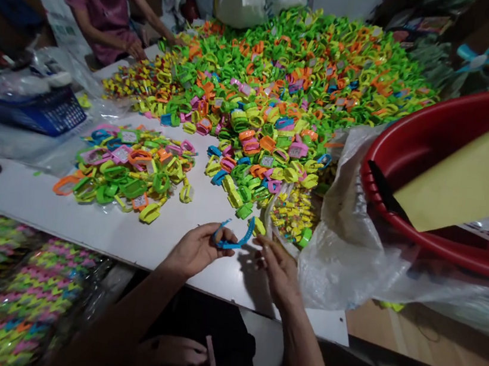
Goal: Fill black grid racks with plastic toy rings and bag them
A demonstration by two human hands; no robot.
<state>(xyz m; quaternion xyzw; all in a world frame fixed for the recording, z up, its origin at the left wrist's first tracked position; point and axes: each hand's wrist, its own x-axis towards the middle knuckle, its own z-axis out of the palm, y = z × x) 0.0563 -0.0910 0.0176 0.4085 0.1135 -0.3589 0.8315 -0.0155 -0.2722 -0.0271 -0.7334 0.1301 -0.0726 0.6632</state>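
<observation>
My left hand point(195, 250) is closed on a blue toy wristwatch point(233, 244), pinched between thumb and fingers above the white table point(129, 240). The watch's strap is unfastened, its ends curving upward. My right hand point(278, 271) is just to the right of the strap, fingers apart and nothing visible in them. Close beyond those fingertips lies a yellow piece point(259, 227). Past it is a clear bag of small yellow wrapped items point(292, 213). A large heap of colourful toy watches point(285, 80) fills the back, and a smaller pile point(129, 171) lies on the left.
At the right is a red basin point(373, 164) with a yellow sheet point(475, 171) across it, and plastic sheeting point(344, 250) below. A blue basket point(38, 111) stands left. Packed trays of watches point(25, 304) lie lower left. Another person point(100, 14) works at the far left.
</observation>
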